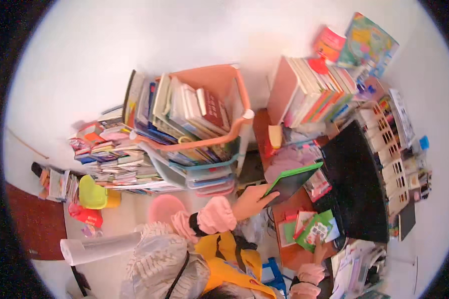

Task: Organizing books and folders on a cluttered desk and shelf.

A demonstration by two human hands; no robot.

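My left hand (254, 199) grips a dark slim board with a bright green edge (294, 180), raised over the left side of the wooden desk (262, 144). My right hand (318, 251) is at the lower edge of a green booklet (319, 226), its fingers bent onto it; whether it grips it is unclear. Red and pale booklets (302, 218) lie beside and under the green one. Behind the board are a lilac soft item (284, 162) and a small pink-and-white pack (315, 184). Both wrists have pink ruffled cuffs.
An orange tiered cart (184, 145) of books, book piles (114, 164), a yellow bin (95, 192) and a pink basin (164, 208) are left. A black monitor (356, 179) and upright books (314, 94) are right. A white roll (97, 249) and yellow bag (214, 249) sit low.
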